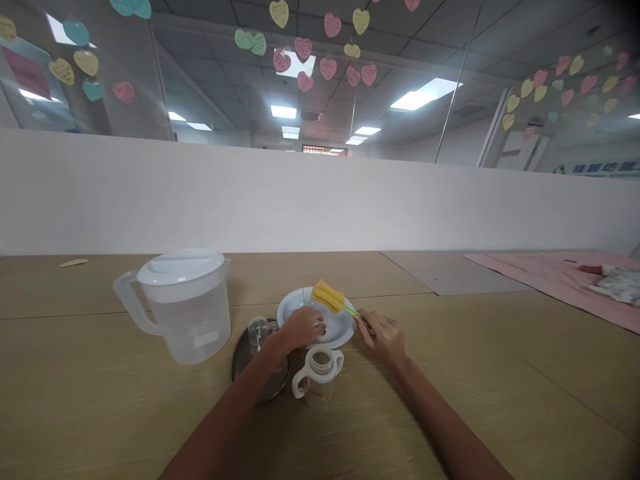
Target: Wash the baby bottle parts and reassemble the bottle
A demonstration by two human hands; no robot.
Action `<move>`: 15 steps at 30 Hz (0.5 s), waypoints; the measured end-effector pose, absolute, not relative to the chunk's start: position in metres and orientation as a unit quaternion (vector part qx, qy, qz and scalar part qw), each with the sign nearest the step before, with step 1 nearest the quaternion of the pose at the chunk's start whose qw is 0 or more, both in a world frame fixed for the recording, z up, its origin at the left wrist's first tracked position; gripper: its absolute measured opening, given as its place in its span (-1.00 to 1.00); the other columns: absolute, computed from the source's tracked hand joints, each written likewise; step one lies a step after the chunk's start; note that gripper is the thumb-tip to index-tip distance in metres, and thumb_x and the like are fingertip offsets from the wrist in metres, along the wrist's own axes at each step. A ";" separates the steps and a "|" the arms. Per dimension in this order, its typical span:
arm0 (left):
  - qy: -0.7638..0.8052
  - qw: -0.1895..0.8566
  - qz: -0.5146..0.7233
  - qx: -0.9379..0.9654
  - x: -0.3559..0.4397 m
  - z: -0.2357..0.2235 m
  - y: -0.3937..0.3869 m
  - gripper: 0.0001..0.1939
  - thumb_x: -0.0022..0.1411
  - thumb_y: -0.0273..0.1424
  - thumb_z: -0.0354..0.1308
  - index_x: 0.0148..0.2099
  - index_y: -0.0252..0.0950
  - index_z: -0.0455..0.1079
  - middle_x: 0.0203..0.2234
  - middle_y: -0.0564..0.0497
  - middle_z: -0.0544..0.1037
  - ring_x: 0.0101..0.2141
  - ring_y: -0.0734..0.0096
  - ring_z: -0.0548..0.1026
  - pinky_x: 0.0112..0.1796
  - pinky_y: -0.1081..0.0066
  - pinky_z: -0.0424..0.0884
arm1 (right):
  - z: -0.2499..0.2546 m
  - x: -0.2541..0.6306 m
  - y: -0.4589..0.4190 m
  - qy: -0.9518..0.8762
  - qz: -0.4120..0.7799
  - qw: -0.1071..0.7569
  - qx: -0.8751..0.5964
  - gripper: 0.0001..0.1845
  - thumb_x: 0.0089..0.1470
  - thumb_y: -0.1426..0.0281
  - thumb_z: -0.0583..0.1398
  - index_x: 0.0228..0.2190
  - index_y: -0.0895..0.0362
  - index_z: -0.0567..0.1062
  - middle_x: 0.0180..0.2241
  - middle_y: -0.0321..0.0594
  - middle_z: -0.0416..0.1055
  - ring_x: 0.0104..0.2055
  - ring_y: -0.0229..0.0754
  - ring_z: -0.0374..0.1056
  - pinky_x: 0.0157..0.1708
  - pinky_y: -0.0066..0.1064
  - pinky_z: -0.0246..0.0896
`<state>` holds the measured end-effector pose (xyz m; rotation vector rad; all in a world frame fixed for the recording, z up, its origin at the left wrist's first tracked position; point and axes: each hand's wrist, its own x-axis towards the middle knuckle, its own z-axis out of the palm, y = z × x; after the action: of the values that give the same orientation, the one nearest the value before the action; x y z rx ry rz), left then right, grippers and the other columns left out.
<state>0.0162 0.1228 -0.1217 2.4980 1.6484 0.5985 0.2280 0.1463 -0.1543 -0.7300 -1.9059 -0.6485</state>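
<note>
My right hand (386, 337) grips the thin green handle of a bottle brush (328, 296), whose yellow sponge head is over the white bowl (345, 328). Inside that bowl, my left hand (303, 327) has its fingers curled on a small white round part (325, 335), mostly hidden by the fingers. Just in front of the bowl stands a clear baby bottle (318, 387) with two white side handles and an open neck. Under my left forearm, a dark round tray (243, 360) bears a clear dome-shaped cover (258, 331) and another clear piece, partly hidden.
A large lidded plastic pitcher (193, 320) with clear liquid stands at left. A flat pale strip (74, 263) lies far left. At right are a grey mat (450, 270) and a pink cloth (545, 280) with a patterned item on it. A white wall (300, 200) borders the table behind.
</note>
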 end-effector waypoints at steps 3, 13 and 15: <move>0.558 0.051 0.230 0.795 0.015 -0.120 0.124 -0.80 0.05 -0.43 0.04 -0.26 -0.33 0.42 -0.25 -0.13 0.51 -0.18 0.21 0.43 -0.11 0.28 0.29 | -0.156 0.228 0.148 -0.776 -0.260 0.485 -0.307 -0.81 0.11 0.38 0.08 -0.39 0.21 0.45 -0.58 -0.25 0.41 -0.59 -0.37 0.28 -0.52 -0.52 0.06; 0.569 0.098 0.426 0.696 0.011 -0.085 0.118 -0.84 0.00 -0.51 0.03 -0.31 -0.32 0.37 -0.39 -0.03 0.54 -0.40 0.41 0.51 -0.32 0.40 0.43 | -0.160 0.227 0.149 -0.765 -0.211 0.524 -0.309 -0.80 0.11 0.39 0.06 -0.39 0.20 0.45 -0.59 -0.23 0.40 -0.60 -0.36 0.27 -0.51 -0.53 0.10; 0.548 0.122 0.464 0.685 0.010 -0.075 0.113 -0.78 -0.02 -0.51 0.05 -0.23 -0.34 0.31 -0.39 -0.03 0.52 -0.39 0.45 0.50 -0.33 0.46 0.43 | -0.161 0.226 0.150 -0.777 -0.210 0.511 -0.302 -0.79 0.11 0.38 0.06 -0.38 0.21 0.45 -0.58 -0.23 0.41 -0.58 -0.35 0.29 -0.51 -0.53 0.11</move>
<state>0.0097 0.1131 -0.0755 1.9989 1.6000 1.3559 0.2264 0.1495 -0.1614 -0.7271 -1.8705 -0.5045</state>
